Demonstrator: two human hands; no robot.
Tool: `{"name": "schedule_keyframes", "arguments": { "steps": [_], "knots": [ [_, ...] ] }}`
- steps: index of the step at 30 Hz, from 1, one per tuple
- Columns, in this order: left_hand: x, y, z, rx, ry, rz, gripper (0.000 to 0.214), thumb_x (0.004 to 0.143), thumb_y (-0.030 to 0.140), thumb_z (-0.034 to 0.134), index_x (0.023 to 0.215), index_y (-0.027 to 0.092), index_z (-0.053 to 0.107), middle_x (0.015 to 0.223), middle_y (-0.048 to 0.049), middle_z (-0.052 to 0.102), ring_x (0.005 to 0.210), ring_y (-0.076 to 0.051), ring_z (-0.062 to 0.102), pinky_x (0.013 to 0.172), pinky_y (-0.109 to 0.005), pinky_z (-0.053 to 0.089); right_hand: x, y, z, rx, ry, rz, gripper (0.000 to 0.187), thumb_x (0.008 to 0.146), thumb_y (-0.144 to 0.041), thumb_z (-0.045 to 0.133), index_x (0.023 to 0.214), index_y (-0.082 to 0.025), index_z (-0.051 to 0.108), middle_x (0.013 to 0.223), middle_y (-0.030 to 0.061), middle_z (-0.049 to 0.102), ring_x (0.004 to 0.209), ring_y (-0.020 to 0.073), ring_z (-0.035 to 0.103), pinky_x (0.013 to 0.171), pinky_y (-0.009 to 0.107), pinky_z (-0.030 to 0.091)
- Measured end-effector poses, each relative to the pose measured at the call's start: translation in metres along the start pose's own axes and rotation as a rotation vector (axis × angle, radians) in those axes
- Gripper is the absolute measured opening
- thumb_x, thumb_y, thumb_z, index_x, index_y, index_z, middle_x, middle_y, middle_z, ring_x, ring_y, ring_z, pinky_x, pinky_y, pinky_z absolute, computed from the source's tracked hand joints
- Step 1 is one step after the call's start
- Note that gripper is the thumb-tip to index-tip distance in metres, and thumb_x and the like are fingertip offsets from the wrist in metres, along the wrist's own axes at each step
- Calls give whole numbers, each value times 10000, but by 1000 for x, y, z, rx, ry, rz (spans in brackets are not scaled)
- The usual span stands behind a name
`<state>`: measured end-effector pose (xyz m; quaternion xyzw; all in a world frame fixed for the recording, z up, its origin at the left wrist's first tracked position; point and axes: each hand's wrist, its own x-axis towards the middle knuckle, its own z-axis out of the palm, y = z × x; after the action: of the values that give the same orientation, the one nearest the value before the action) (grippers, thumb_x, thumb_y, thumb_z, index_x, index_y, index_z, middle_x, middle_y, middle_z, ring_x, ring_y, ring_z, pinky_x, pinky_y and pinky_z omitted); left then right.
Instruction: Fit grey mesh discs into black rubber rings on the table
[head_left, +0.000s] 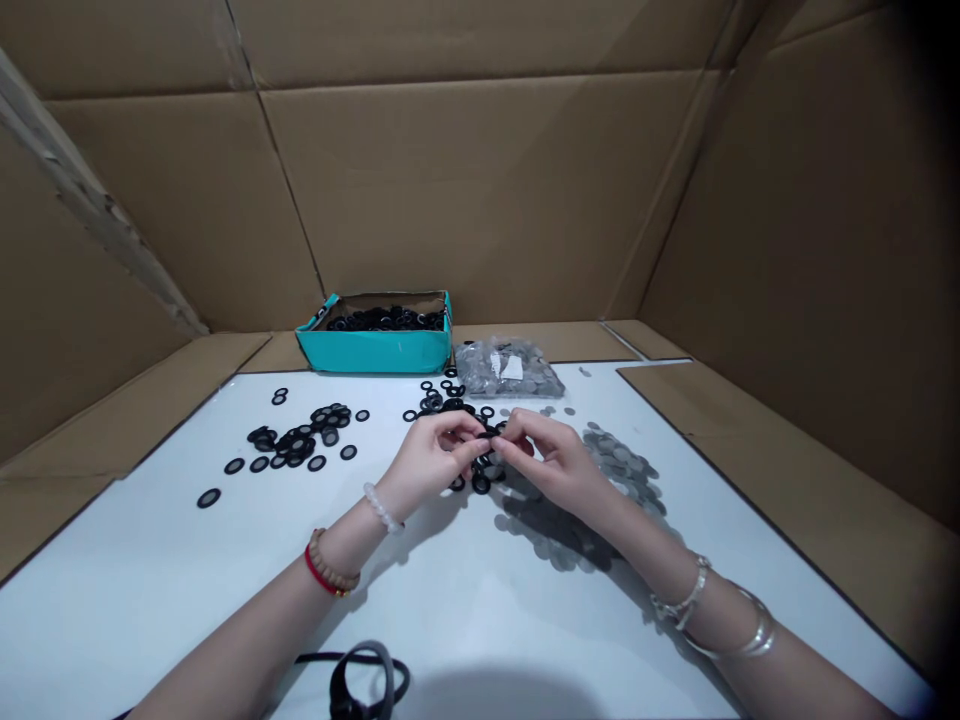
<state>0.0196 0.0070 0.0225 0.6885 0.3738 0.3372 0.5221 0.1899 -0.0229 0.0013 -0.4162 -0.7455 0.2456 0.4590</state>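
Pinching a black ring (486, 433) at their fingertips, the left hand (427, 462) and right hand (546, 465) come together above the white tabletop (135, 590). More black rings (480, 483) lie just under and ahead of the hands, and a loose patch of rings (300, 440) sits well left of the left hand. Grey discs (622, 462) spread just right of the right hand. Farther ahead of the hands stand a teal box (375, 352) of black rings and a clear bag (510, 368) of grey discs. Beyond them, the tabletop's far edge meets cardboard walls (480, 190). A black cable (367, 680) lies toward the person, below the left hand.
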Motion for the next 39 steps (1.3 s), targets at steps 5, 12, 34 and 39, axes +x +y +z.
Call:
{"name": "schedule_keyframes", "arguments": {
  "steps": [5,12,34,39],
  "knots": [
    [1,-3,-3,-169,-69,-41,247,672,310,664,800,127,558,596,40,506,410,-55,461,420,-184,341,2,5,0,155,-60,118,248,847,-345,496,658,-194,441,624,-28,412,584,120,384,555,249,304],
    [4,-9,-3,-270,-27,-66,294,721,361,626,888,120,606,567,23,550,505,-85,508,535,-214,400,4,3,3,409,-72,281,252,852,-422,468,733,-200,452,637,-44,373,591,110,366,558,227,302],
    [4,-8,1,-213,2,-118,245,723,292,608,891,114,585,534,36,524,440,-66,468,472,-200,371,5,10,8,409,14,366,247,779,-397,564,680,-186,485,643,-38,412,599,108,392,567,226,335],
    [6,-8,2,-212,53,-101,252,647,233,665,851,123,565,694,13,562,440,-46,486,462,-195,397,4,8,8,405,-38,372,273,786,-419,552,661,-186,483,617,-43,402,589,109,386,556,221,326]
  ]
}}
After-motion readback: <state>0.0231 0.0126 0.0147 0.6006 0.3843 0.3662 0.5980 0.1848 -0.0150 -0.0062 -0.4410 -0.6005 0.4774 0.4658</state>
